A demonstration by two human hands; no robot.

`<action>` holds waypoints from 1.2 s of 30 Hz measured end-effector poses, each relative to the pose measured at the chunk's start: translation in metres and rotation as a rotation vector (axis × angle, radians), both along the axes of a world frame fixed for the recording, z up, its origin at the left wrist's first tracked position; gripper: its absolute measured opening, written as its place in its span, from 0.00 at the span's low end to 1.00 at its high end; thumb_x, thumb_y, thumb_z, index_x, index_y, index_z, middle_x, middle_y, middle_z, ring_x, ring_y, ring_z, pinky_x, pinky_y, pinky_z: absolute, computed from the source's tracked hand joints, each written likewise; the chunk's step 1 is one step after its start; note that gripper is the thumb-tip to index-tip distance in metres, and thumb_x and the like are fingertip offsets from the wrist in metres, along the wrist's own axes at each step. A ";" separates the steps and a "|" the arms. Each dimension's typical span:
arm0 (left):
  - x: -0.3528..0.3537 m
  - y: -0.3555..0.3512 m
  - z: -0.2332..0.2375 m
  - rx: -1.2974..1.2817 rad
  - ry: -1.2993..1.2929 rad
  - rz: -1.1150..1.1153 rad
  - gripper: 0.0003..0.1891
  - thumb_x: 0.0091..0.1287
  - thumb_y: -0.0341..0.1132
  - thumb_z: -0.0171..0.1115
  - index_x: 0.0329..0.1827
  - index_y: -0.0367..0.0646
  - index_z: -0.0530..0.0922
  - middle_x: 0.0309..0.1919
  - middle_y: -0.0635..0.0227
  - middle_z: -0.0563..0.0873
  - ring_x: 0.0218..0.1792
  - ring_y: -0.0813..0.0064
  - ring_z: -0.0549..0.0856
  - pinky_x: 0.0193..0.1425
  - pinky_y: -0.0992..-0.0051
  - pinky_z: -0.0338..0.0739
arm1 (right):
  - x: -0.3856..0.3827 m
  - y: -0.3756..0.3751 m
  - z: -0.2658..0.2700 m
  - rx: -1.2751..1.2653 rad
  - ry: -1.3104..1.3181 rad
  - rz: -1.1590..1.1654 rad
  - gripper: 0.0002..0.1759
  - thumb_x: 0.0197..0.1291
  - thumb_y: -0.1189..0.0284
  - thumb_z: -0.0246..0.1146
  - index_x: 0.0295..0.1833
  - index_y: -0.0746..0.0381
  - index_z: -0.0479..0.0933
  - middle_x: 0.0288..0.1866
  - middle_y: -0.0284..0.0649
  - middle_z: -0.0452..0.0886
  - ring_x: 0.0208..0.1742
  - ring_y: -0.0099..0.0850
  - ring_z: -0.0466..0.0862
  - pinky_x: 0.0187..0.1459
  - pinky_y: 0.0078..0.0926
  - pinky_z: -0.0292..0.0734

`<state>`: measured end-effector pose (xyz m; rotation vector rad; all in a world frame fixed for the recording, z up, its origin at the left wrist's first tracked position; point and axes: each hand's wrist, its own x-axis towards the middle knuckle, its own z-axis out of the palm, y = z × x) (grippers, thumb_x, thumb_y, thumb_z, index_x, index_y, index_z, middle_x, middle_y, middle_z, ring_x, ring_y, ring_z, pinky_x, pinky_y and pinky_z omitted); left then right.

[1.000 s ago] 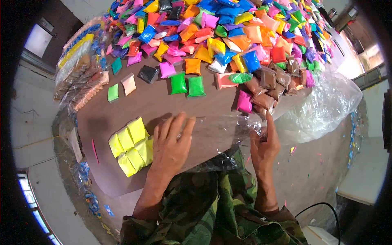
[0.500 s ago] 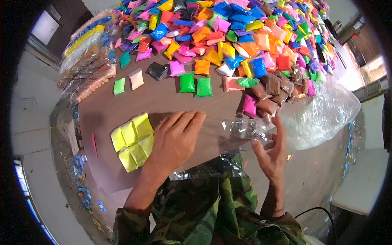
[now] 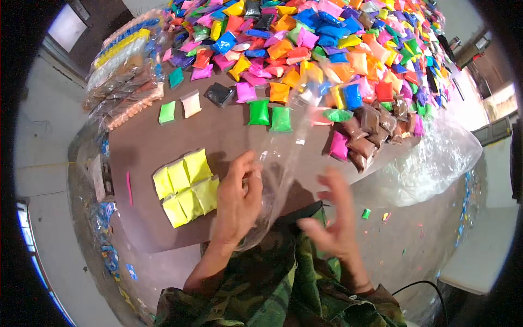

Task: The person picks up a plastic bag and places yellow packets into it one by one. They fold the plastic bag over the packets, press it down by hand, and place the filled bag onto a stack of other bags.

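A clear plastic bag (image 3: 278,163) hangs from my left hand (image 3: 239,199), whose fingers are closed on its edge. The bag stretches up over the table, and packets behind it show through. My right hand (image 3: 335,218) is apart from the bag, slightly smeared by motion, with thumb and fingers spread and nothing in them. Just left of my left hand lies a block of several yellow packets (image 3: 188,185) in two rows. Beyond the bag are green packets (image 3: 259,112), a magenta packet (image 3: 339,146) and a cluster of brown packets (image 3: 370,122).
A large heap of colourful packets (image 3: 327,49) covers the back of the brown table (image 3: 141,147). Filled clear bags (image 3: 122,76) are stacked at the back left. A big crumpled clear bag (image 3: 436,163) bulges at the right. A thin pink strip (image 3: 129,188) lies at the left.
The clear bag has swung from lying sideways between both hands to standing up from my left hand. My right hand has let go of it and moved left and down.
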<state>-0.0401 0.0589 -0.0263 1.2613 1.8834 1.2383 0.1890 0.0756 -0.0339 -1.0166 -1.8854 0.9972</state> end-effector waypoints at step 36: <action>0.008 0.021 -0.006 0.127 0.759 -0.172 0.18 0.78 0.47 0.65 0.34 0.42 0.85 0.30 0.59 0.88 0.36 0.57 0.91 0.34 0.59 0.87 | -0.041 0.026 -0.023 -0.262 0.289 0.138 0.61 0.61 0.54 0.78 0.89 0.68 0.51 0.87 0.57 0.62 0.87 0.49 0.64 0.85 0.48 0.57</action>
